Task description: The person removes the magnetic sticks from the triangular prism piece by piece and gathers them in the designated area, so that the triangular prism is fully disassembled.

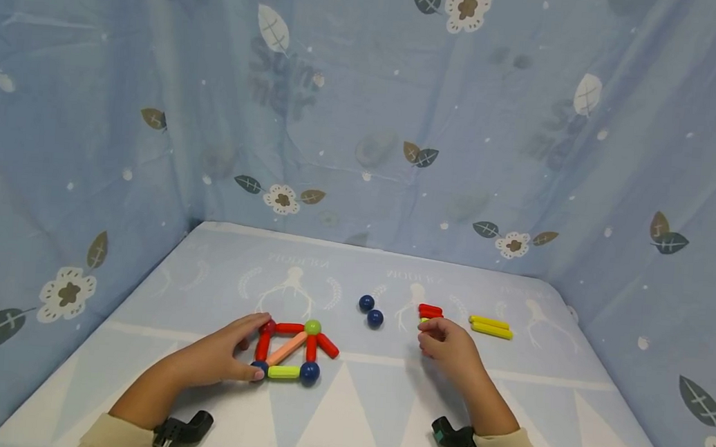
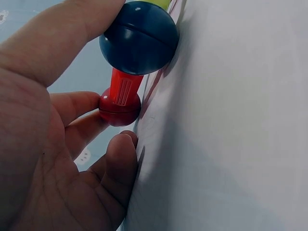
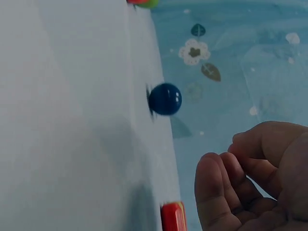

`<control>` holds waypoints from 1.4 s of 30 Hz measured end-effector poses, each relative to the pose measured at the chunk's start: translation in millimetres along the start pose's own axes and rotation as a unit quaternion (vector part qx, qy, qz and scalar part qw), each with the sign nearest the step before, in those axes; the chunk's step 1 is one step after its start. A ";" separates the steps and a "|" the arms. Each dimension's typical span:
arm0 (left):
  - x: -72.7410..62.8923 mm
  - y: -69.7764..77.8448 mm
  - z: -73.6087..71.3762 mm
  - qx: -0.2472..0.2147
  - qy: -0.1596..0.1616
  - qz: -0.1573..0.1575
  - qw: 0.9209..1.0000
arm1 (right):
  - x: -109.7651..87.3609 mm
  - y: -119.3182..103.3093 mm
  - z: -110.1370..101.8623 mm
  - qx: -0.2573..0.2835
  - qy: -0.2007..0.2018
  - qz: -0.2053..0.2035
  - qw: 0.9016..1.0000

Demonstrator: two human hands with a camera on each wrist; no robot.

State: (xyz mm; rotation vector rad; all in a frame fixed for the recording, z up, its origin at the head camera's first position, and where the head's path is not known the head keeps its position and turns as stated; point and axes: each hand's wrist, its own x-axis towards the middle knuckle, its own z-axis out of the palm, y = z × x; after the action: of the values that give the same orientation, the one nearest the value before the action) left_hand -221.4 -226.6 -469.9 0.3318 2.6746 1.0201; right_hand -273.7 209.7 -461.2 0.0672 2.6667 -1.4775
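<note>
My left hand (image 1: 221, 352) spans the left side of a magnetic ball-and-stick frame (image 1: 287, 347) lying on the table. Its thumb presses the near blue ball (image 2: 139, 38), and fingertips touch the red ball (image 2: 120, 107) at the other end of a red stick (image 2: 126, 86). The frame also has an orange diagonal stick, a green ball (image 1: 312, 328) and another blue ball (image 1: 309, 373). One red stick (image 1: 328, 346) sticks out to the right. My right hand (image 1: 449, 347) hovers beside loose red sticks (image 1: 430, 309), fingers loosely bent with nothing visible between them; it partly covers a light green piece (image 1: 424, 319).
Two loose blue balls (image 1: 370, 311) lie between the frame and my right hand. Yellow sticks (image 1: 491, 327) lie farther right. A patterned blue curtain (image 1: 366, 113) surrounds the back and sides of the cloth-covered table (image 1: 369, 418).
</note>
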 end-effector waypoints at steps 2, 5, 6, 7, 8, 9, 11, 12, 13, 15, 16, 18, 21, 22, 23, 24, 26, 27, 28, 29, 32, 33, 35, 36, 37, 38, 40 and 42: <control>0.4 -0.1 0.6 0.002 0.000 0.000 1.000 | -4.6 -8.3 6.9 0.007 -0.008 -0.014 1.000; 1.1 -0.3 0.4 0.006 0.000 0.003 1.000 | -10.3 -20.7 19.1 0.005 -0.028 -0.034 0.999; 1.1 -0.6 0.0 0.007 0.001 0.003 1.000 | -11.5 -24.5 23.7 0.002 -0.035 -0.042 0.999; 0.8 -0.9 -0.5 0.008 0.001 0.003 1.000 | -12.2 -28.2 28.7 -0.002 -0.043 -0.048 0.998; 0.1 -1.4 -1.1 0.008 0.001 0.003 1.000 | -12.3 -31.3 34.1 -0.006 -0.052 -0.053 0.997; -0.9 -2.1 -1.8 0.006 0.000 0.002 1.000 | -12.5 -34.9 39.5 -0.009 -0.061 -0.058 0.996; -3.3 -3.5 -3.2 0.003 -0.001 0.001 1.000 | -12.0 -40.7 50.4 -0.018 -0.080 -0.069 0.994; -4.5 -4.2 -3.9 0.001 -0.002 0.001 1.000 | -11.7 -43.3 55.7 -0.020 -0.089 -0.074 0.993; -5.5 -4.8 -4.4 -0.001 -0.002 0.002 1.000 | -11.3 -45.6 60.9 -0.024 -0.098 -0.078 0.992; -7.0 -5.5 -5.0 -0.006 -0.004 0.003 1.000 | -10.6 -49.7 70.0 -0.035 -0.115 -0.087 0.989; -7.2 -5.6 -5.0 -0.008 -0.004 0.005 1.000 | -10.3 -51.6 74.1 -0.043 -0.123 -0.090 0.987; -6.8 -5.3 -4.5 -0.009 -0.006 0.007 1.000 | -10.1 -55.0 80.9 -0.059 -0.138 -0.093 0.984; -4.4 -3.9 -3.2 -0.006 -0.005 0.010 1.000 | -9.3 -59.3 88.8 -0.078 -0.162 -0.092 0.979; -3.3 -3.4 -2.8 -0.005 -0.004 0.011 1.000 | -8.8 -60.4 91.3 -0.083 -0.168 -0.093 0.978; -2.3 -3.0 -2.3 -0.004 -0.002 0.012 1.000 | -7.9 -61.3 93.7 -0.086 -0.172 -0.096 0.977; -1.4 -2.7 -1.9 -0.004 -0.001 0.014 1.000 | -7.2 -62.4 96.1 -0.088 -0.174 -0.098 0.976; 0.2 -2.5 -1.2 -0.004 0.000 0.017 1.000 | -5.1 -64.0 101.5 -0.094 -0.173 -0.103 0.975; 0.7 -2.5 -0.9 -0.005 -0.001 0.017 1.000 | -3.9 -64.5 104.6 -0.099 -0.171 -0.106 0.975; 1.0 -2.9 -0.6 -0.005 -0.001 0.017 1.000 | -2.8 -65.1 107.7 -0.102 -0.171 -0.108 0.974; 1.2 -3.2 -0.4 -0.004 -0.001 0.017 1.000 | -1.7 -65.7 110.6 -0.108 -0.171 -0.111 0.973; 1.5 -4.1 0.0 -0.001 0.000 0.017 1.000 | 1.0 -66.5 118.3 -0.129 -0.182 -0.117 0.968; 1.6 -4.1 0.1 -0.001 0.000 0.018 1.000 | 1.4 -66.7 119.8 -0.136 -0.184 -0.120 0.966; 1.5 -3.9 0.0 -0.001 0.001 0.020 1.000 | 2.0 -66.7 122.2 -0.149 -0.186 -0.123 0.963; 1.5 -3.6 0.0 -0.002 0.001 0.020 1.000 | 2.0 -66.5 122.9 -0.152 -0.186 -0.123 0.963; 1.4 -3.2 -0.1 -0.003 0.001 0.021 1.000 | 2.1 -66.0 123.4 -0.152 -0.186 -0.124 0.963; 1.3 -3.0 0.0 -0.003 0.001 0.021 1.000 | 2.1 -65.5 123.6 -0.152 -0.185 -0.123 0.963; 0.9 -2.7 0.1 -0.003 0.001 0.019 1.000 | 2.3 -64.2 123.9 -0.148 -0.181 -0.121 0.965; 0.5 -2.5 0.2 -0.003 0.001 0.016 1.000 | 2.5 -62.5 124.0 -0.137 -0.171 -0.123 0.968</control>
State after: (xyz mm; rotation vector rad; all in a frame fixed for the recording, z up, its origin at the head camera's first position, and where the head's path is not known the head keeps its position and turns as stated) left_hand -222.1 -228.2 -471.8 0.3739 2.6761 1.0395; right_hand -274.0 71.5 -474.1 -0.5080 2.6233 -1.0370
